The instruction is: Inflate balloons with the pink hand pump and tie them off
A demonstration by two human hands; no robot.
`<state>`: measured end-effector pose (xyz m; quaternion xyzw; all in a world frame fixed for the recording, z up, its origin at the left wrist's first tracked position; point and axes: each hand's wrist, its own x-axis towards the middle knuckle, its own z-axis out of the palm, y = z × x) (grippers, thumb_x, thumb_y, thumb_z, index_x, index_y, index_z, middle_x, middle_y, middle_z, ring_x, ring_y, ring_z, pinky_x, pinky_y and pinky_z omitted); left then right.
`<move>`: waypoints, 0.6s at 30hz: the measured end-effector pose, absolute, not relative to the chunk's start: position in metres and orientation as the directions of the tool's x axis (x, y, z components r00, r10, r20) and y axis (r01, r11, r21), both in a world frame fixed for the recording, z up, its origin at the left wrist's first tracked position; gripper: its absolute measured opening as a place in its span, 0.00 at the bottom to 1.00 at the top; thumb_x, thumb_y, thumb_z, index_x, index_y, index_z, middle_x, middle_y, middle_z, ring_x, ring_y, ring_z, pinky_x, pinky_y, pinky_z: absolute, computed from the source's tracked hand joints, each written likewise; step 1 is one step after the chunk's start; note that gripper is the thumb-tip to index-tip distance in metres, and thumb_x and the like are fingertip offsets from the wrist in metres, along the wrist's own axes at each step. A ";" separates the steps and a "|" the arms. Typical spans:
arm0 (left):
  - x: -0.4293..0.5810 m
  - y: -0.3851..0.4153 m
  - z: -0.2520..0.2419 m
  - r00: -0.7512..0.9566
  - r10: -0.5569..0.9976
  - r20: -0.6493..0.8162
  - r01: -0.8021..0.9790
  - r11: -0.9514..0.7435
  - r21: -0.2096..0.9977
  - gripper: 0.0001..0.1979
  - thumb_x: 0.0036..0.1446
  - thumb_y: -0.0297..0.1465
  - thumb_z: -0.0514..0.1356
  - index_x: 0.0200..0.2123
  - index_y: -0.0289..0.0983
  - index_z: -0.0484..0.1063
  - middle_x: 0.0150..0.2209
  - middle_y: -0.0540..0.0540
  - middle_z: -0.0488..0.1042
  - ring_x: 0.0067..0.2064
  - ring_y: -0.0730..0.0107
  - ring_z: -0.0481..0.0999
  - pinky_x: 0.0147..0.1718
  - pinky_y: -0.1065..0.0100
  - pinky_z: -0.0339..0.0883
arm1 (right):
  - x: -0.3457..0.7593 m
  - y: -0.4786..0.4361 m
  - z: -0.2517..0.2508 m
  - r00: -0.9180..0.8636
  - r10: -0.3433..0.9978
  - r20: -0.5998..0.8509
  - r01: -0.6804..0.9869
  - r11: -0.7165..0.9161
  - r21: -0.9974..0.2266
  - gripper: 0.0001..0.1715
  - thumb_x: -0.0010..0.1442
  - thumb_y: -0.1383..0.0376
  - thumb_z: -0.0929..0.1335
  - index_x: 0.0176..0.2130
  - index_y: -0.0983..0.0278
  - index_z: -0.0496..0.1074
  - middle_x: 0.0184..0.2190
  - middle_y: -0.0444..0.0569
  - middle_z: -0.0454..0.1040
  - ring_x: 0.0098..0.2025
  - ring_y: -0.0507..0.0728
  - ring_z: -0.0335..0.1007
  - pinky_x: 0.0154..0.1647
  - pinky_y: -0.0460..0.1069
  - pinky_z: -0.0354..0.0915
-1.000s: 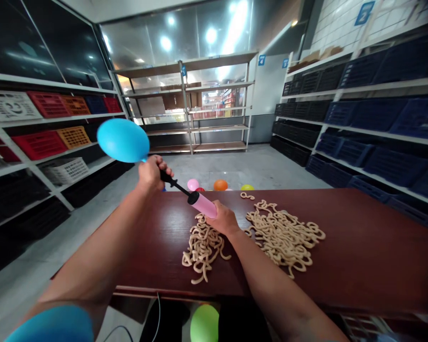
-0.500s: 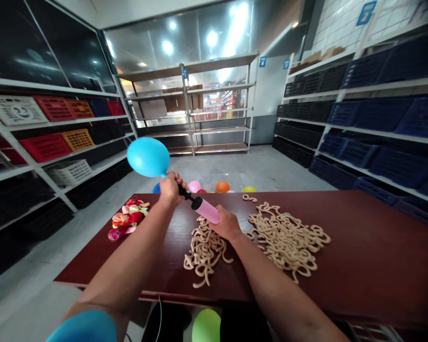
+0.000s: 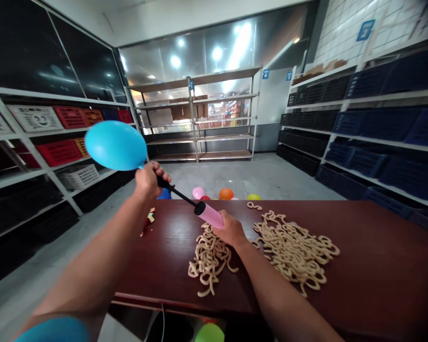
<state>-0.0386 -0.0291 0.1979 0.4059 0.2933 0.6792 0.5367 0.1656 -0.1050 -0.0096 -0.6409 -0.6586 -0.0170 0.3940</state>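
A hand pump with a pink barrel [image 3: 212, 216] and a black rod stretches between my two hands above the table. My left hand [image 3: 148, 182] is closed round its black end, where the neck of an inflated blue balloon [image 3: 116, 145] also sits. My right hand [image 3: 231, 229] grips the lower end of the pink barrel. Beneath the barrel lies a small heap of beige, curly, ring-like pieces [image 3: 211, 259]. A larger heap of the same pieces [image 3: 292, 247] spreads to the right. Flat balloons [image 3: 150, 216] are mostly hidden behind my left forearm.
The dark red table [image 3: 371, 256] spans the front. Past its far edge show several inflated balloons, among them an orange balloon [image 3: 226, 194]. A green balloon [image 3: 209, 333] is below the near edge. Shelves with crates [image 3: 59, 151] stand left and right; a rack [image 3: 223, 155] stands behind.
My left hand has moved left and away from my right, drawing out more of the black rod. The blue balloon looks larger and has shifted left. The view has tilted slightly.
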 end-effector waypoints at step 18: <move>0.036 -0.042 0.106 -0.039 0.995 0.090 -0.531 -0.097 0.842 0.04 0.41 0.25 0.50 0.20 0.38 0.53 0.12 0.56 0.51 0.12 0.75 0.57 0.13 0.72 0.55 | 0.168 -0.109 -0.013 0.128 0.874 0.469 0.900 0.096 -0.424 0.19 0.46 0.59 0.68 0.38 0.62 0.64 0.29 0.47 0.73 0.31 0.56 0.69 0.29 0.47 0.55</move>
